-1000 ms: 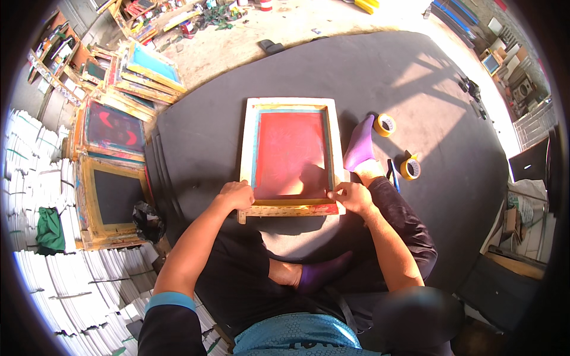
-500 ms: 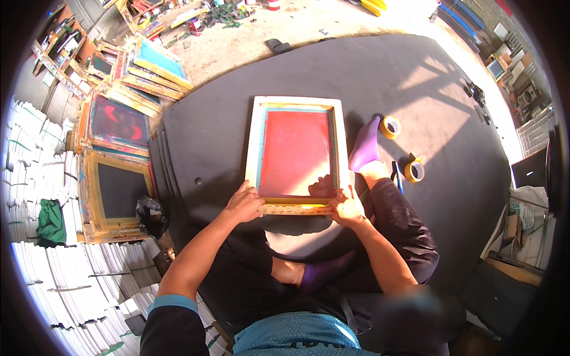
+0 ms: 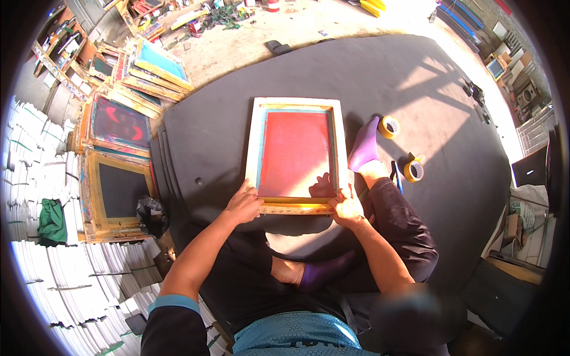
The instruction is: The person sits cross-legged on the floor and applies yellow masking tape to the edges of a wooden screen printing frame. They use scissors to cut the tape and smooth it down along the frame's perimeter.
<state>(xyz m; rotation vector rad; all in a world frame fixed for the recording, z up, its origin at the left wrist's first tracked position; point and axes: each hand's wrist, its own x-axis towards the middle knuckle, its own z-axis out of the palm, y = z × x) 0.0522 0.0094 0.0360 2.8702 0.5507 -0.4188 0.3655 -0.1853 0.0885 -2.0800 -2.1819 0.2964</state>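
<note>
One big dark grey flat sheet takes up most of the view, spreading out on all sides of a pale rectangular wooden frame with a red mesh panel, so I'll use that frame as the landmark. Next biggest: the stacked bundles of white paper, way off to the left of it. A messy pile of paint-stained wooden frames with coloured screens sits left of it too, closer in than most of the paper.

The wooden frame itself is over the sheet, right in front of the person; can't tell if its near edge is lifted a bit. A foot in a purple sock is just right of it. The left hand pinches its near left corner, fingers curled on the wood, and the right hand does the same at the near right corner, so they're held well apart.

Smaller stuff: one yellow tape roll is right of the frame past the foot, with a second yellow roll nearer the person. Beside that is a slim blue-and-black tool, kind unclear. Tiniest is a small dark lump, left of the frame.
</note>
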